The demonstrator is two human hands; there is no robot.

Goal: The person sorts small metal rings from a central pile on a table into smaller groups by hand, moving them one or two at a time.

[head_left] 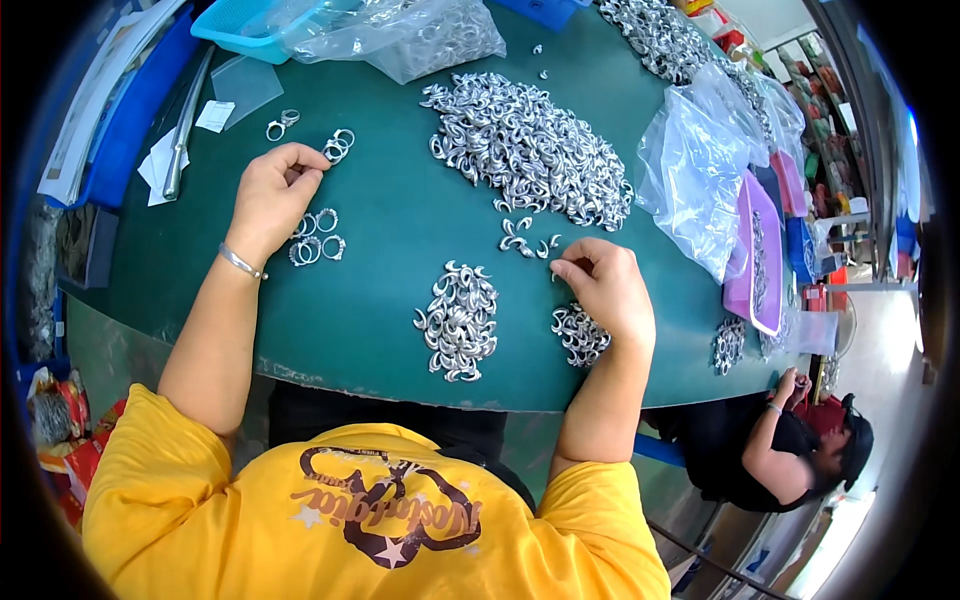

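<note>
My left hand (275,195), with a metal bangle at its wrist, is closed in a pinch at a small cluster of silver rings (340,143). Just below that hand lie several more rings (318,240), and two rings (282,124) rest beyond it. On the right, the thumb and forefinger of my right hand (610,285) pinch a tiny curved metal piece, mostly hidden by the fingertips. A few loose curved pieces (520,238) lie beside these fingers. One small pile of curved pieces (580,335) sits under my right wrist, another pile (460,320) nearer the middle.
A large heap of curved metal pieces (530,150) covers the far middle of the green table (380,260). A tapered metal rod (184,130) lies far left, near a turquoise basket (245,30). Plastic bags (695,165) and a purple tray (755,250) stand right. Another person (780,445) sits at lower right.
</note>
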